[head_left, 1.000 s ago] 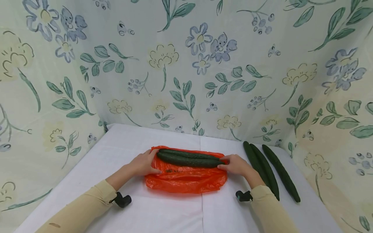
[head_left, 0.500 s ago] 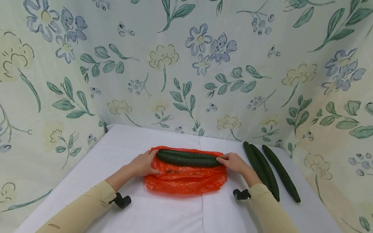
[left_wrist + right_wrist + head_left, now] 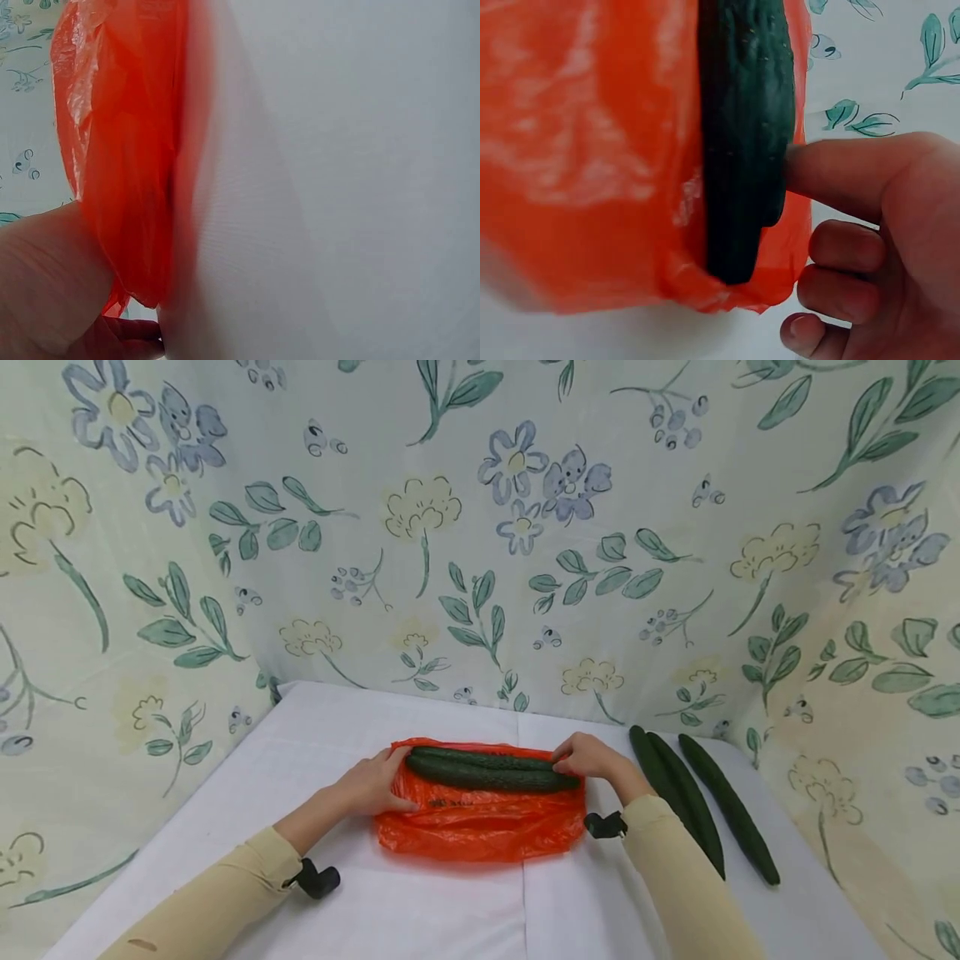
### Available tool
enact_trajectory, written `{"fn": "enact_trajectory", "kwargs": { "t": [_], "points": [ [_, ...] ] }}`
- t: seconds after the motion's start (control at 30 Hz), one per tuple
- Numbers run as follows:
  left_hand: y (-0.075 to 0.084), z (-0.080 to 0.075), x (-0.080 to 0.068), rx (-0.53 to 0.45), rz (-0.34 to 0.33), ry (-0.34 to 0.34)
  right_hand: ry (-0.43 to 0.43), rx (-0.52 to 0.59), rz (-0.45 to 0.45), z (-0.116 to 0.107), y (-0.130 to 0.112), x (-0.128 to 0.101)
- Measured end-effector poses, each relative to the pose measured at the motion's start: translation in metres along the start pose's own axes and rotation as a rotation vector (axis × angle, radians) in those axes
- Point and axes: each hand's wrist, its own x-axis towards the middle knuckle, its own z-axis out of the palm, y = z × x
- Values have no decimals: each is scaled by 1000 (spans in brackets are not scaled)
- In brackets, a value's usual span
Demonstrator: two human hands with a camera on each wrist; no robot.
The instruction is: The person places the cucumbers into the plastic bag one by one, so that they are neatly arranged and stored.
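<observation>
A plastic bag lay on the worktop, near its middle. Two cucumbers lay crosswise on it, side by side: a rear cucumber and a front cucumber, the latter reaching farther right. Loose bag lay before them; its edge showed behind. The left hand was at their left ends; the right hand touched the rear cucumber near its right end. Well right of the bag, three more cucumbers lay lengthwise, two adjacent, the third farther right. A fabric backdrop stood behind the worktop and along both sides.
</observation>
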Motion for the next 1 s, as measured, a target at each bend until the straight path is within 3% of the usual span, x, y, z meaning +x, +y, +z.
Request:
{"fn": "enact_trajectory", "kwargs": {
  "t": [0.2,0.47,0.77,1.0],
  "points": [
    [3,0,-1,-3,9,4,-68,-27,4,-4,-4,6],
    [4,-1,0,4,2,16,-48,-5,-15,1,-4,8],
    [2,0,-2,-11,-9,7,-45,39,24,7,-10,13],
    [2,-1,-3,-3,1,11,-37,37,-19,11,-16,16]
  ]
}}
